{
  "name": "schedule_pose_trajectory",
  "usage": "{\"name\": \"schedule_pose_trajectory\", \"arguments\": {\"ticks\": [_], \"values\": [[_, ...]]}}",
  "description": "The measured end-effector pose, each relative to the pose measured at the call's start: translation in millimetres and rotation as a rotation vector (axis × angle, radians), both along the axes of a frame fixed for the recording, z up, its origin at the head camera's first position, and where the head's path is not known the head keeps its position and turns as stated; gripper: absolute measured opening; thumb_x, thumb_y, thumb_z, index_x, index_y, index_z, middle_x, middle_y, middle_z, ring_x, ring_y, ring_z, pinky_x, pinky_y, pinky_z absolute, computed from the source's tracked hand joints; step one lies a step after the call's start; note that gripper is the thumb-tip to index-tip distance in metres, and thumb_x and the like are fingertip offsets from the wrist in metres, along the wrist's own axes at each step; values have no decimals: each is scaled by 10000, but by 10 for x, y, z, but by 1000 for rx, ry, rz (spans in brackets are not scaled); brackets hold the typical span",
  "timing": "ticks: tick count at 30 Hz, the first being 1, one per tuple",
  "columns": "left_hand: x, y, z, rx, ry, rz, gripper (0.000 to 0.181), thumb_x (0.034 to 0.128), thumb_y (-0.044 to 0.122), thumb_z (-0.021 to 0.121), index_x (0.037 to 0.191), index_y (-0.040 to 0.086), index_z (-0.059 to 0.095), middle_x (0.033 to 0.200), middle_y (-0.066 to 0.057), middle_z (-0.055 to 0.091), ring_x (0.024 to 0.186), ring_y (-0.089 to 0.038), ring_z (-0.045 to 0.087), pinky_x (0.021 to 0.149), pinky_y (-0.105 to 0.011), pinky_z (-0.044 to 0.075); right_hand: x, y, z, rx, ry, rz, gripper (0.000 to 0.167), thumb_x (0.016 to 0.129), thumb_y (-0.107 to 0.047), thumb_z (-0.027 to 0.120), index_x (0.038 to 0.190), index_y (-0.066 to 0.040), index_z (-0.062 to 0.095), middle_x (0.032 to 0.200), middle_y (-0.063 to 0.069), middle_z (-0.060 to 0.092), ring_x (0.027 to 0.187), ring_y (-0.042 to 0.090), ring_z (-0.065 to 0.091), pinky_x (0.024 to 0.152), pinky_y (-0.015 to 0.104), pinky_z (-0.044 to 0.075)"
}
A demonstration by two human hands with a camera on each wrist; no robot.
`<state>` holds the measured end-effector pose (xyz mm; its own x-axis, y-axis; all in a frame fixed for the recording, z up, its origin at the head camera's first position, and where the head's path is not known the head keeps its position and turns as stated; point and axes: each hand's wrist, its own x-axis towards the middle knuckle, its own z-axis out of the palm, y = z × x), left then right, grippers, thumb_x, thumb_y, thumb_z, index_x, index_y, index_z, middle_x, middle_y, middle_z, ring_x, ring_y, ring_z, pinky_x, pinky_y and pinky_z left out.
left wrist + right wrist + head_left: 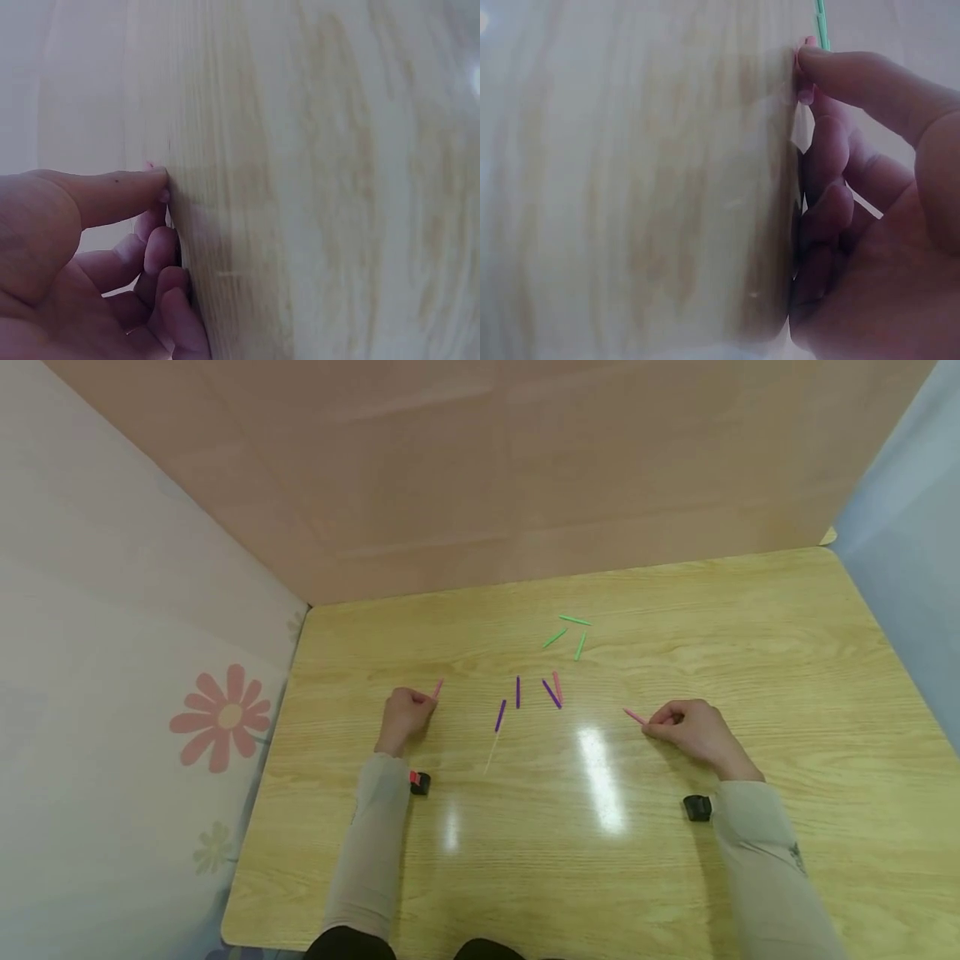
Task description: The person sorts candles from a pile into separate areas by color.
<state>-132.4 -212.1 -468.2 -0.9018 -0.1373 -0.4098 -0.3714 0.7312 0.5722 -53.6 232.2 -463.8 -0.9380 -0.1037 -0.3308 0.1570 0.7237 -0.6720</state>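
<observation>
My left hand (pixel 407 717) pinches a short pink stick (pixel 438 688) between thumb and fingers, low over the left of the table. Over to the right, my right hand (pixel 697 732) holds another pink stick (pixel 634 716) by one end, its other end pointing left. In both wrist views the fingers lie close to the wood, and the sticks are mostly hidden. Between the hands lie a purple stick (pixel 500 716), an upright-looking purple stick (pixel 517 692), and a third purple stick (pixel 551 693) whose lower end meets a pink stick (pixel 557 687).
Farther back lie three green sticks: one nearly level (pixel 575 620), one slanted (pixel 555 638), one steeper (pixel 581 646). A thin pale line (pixel 491 753) shows below the left purple stick. A brown panel (pixel 480 485) stands behind the wooden table (pixel 525 877); a flowered wall is at left.
</observation>
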Motion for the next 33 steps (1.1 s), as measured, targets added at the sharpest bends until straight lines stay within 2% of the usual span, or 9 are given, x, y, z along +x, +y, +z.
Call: {"name": "schedule_pose_trajectory", "arguments": {"ticks": [7,12,16,22,33], "values": [[1,18,-5,-50,30,-9,297,927,284,612,1027,34,738,1115,-150,701,978,-285,639,817,-388,514,-10,2,14,-1,11,8,287,875,-352,693,921,-68,707,854,54,680,742,176,533,688,297,398],[10,48,39,-43,30,-14,296,948,258,580,1054,23,725,1140,-162,689,1004,-299,636,842,-407,521,-19,6,16,-2,14,9,283,874,-346,695,917,-67,707,849,53,681,742,175,536,689,297,400],[25,70,72,-60,39,-37,299,959,239,556,1066,9,714,1151,-169,680,1044,-312,628,884,-430,513,-20,5,18,0,14,8,281,873,-346,696,915,-69,707,852,53,682,745,174,537,690,296,399],[29,102,89,-111,45,-75,309,977,218,515,1057,-7,712,1150,-171,679,994,-295,622,860,-413,506,-18,3,19,0,15,1,270,872,-333,700,905,-64,706,835,52,679,731,174,528,679,295,394],[43,78,65,-97,8,-96,341,1004,214,470,1155,-35,648,1187,-206,643,1040,-321,611,887,-421,501,-1,-7,24,-3,15,4,256,874,-321,697,896,-67,709,827,44,676,728,171,523,680,296,394]]}}
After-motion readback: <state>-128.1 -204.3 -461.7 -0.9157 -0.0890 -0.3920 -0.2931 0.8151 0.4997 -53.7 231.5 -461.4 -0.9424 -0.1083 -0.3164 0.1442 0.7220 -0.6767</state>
